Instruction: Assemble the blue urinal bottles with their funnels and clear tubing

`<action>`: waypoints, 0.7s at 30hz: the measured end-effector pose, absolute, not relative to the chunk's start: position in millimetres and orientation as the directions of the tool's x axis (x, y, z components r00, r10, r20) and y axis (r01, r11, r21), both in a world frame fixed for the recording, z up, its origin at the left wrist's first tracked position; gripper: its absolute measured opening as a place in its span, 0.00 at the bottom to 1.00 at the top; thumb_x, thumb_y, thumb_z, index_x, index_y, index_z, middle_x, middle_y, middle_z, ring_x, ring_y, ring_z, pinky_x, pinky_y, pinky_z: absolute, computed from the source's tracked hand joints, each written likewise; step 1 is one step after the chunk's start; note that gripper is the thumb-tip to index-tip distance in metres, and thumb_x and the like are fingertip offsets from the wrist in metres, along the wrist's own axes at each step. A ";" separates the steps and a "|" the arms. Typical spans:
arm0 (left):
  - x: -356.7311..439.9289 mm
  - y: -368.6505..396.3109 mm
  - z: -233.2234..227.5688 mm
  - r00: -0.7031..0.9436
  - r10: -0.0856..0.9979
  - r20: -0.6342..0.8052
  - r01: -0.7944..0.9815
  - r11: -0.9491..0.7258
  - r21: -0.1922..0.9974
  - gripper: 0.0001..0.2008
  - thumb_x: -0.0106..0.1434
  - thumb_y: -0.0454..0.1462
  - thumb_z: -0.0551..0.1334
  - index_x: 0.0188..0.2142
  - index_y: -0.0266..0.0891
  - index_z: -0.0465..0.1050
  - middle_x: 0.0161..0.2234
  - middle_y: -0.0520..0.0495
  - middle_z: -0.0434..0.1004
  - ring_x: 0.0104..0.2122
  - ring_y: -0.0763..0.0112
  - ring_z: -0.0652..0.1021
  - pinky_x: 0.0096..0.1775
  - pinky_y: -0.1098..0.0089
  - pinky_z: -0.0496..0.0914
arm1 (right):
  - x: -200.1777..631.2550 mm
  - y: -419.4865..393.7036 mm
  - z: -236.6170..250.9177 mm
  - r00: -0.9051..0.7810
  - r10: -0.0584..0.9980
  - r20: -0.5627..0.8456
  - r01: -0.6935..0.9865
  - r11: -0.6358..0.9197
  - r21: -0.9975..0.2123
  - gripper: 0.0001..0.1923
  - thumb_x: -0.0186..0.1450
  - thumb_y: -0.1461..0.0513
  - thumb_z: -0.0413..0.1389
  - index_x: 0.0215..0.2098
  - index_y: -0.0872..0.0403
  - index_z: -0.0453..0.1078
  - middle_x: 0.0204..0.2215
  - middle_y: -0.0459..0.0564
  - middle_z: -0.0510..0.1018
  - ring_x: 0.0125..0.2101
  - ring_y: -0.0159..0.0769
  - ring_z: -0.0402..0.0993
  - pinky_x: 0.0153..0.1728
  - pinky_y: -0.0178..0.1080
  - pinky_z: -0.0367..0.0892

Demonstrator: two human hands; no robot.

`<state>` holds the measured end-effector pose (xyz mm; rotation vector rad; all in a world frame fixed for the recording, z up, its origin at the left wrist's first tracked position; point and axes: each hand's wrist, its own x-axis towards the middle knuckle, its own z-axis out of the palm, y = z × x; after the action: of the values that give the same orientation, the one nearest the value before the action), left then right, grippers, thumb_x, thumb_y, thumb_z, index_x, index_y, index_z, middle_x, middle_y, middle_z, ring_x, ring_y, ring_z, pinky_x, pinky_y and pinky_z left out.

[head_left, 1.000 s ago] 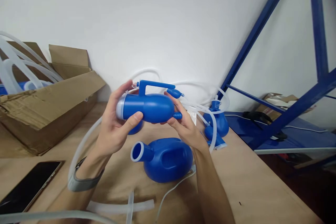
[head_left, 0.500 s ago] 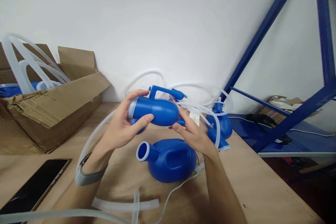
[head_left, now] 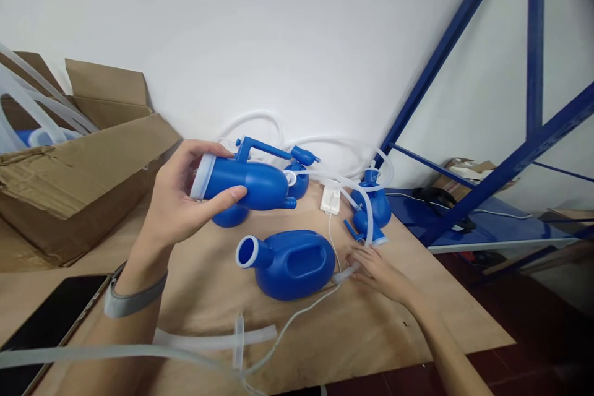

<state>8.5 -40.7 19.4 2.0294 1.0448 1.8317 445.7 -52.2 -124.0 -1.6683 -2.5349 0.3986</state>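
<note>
My left hand is wrapped round a blue plastic urinal funnel with a handle on top, a whitish rim at its wide left end and a small spout at the right. It is held sideways above the table. Below it lies a blue urinal bottle, its round, pale-rimmed mouth facing left and a grip hollow in its side. To the right of the bottle, my right hand is low at the tabletop, fingers closed round a clear tube; its fingertips are partly hidden.
An open cardboard box with tubing stands left, a phone before it. Cut tube pieces lie in front. More blue bottles and a white power strip sit behind. A blue metal rack is at right.
My right hand has let go of the funnel's spout end and moved down and right to the clear tube. My left hand still holds the funnel. The view has shifted somewhat to the right.
</note>
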 end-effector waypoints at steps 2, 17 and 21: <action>9.0 -42.1 20.2 -0.020 0.627 0.779 0.340 -0.728 0.595 0.21 0.55 0.47 0.75 0.46 0.49 0.74 0.47 0.49 0.78 0.53 0.48 0.78 0.52 0.49 0.76 | 445.5 -47.1 -115.6 -0.403 0.914 -0.046 0.887 0.378 -0.266 0.12 0.72 0.54 0.52 0.44 0.50 0.74 0.48 0.56 0.82 0.57 0.52 0.75 0.69 0.65 0.47; 6.0 -24.1 14.3 -0.087 0.660 0.746 0.382 -0.670 0.637 0.21 0.59 0.51 0.71 0.45 0.44 0.71 0.47 0.46 0.78 0.48 0.54 0.78 0.46 0.59 0.75 | 367.3 -5.8 11.3 -0.429 0.863 0.268 0.744 0.506 -0.438 0.21 0.72 0.47 0.52 0.54 0.49 0.74 0.51 0.56 0.81 0.50 0.50 0.79 0.46 0.48 0.76; 5.2 -19.2 11.1 -0.069 0.687 0.723 0.369 -0.656 0.659 0.21 0.60 0.51 0.70 0.46 0.45 0.70 0.47 0.46 0.78 0.48 0.55 0.78 0.46 0.61 0.74 | 335.1 0.8 18.1 -0.487 0.823 0.292 0.707 0.568 -0.422 0.16 0.72 0.51 0.52 0.51 0.49 0.72 0.47 0.53 0.81 0.48 0.49 0.78 0.40 0.44 0.74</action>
<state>5.2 -19.2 11.1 1.9472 1.1451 1.7900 335.1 0.8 18.1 -1.2292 -2.3404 0.3386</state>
